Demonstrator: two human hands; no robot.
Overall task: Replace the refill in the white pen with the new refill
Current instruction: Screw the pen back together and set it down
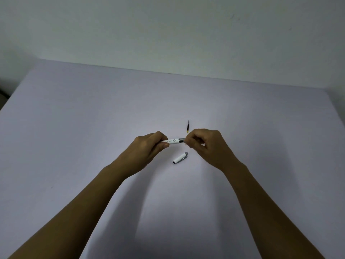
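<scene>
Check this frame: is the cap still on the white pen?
No, the cap lies alone on the table, below the white pen held between the left hand and right hand.

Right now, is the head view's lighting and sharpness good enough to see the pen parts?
Head view: dim, even light, soft arm shadows on the table, no glare; pen, cap and refill sharp but small; wide-angle bending at the edges.
</scene>
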